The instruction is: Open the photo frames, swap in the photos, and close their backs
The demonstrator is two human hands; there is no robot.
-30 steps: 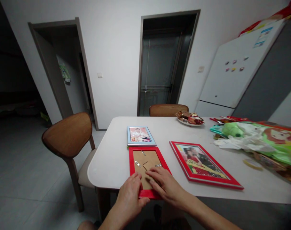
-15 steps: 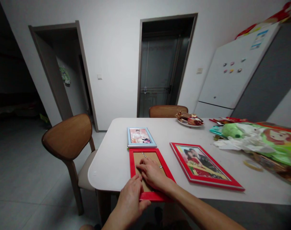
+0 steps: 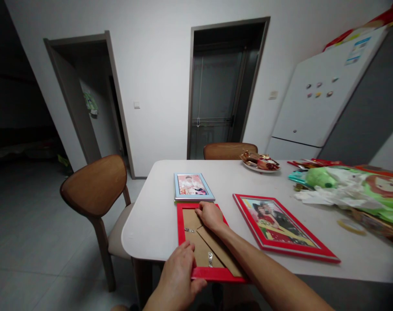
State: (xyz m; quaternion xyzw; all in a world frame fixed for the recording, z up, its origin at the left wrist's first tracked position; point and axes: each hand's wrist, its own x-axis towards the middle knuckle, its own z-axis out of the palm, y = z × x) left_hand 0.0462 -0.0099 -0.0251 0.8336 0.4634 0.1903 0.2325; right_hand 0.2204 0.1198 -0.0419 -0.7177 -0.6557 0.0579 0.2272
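A red picture frame (image 3: pixel 181 222) lies back side up at the near edge of the white table, its brown backing board (image 3: pixel 191 248) showing. Metal clips (image 3: pixel 210 258) sit on the board, and a brown stand flap (image 3: pixel 217 248) runs slantwise across it. My left hand (image 3: pixel 180 270) is closed on the frame's near left corner, thumb on the near edge. My right hand (image 3: pixel 211 216) has its fingers bent together at the far end of the backing; what is under the fingertips is hidden. A blue picture frame (image 3: pixel 193 188) stands just beyond, photo side up.
Another red picture frame (image 3: pixel 280 224) lies photo side up on the right of the white table (image 3: pixel 151 220). Farther right are a green plastic bag (image 3: pixel 371 185), a tape roll (image 3: pixel 352 226) and a plate of wrapped items (image 3: pixel 263 169). A wooden chair (image 3: pixel 96 185) stands left.
My right hand has moved from the middle of the backing to its far end. The stand flap and near clip now show. My left hand stays at the corner.
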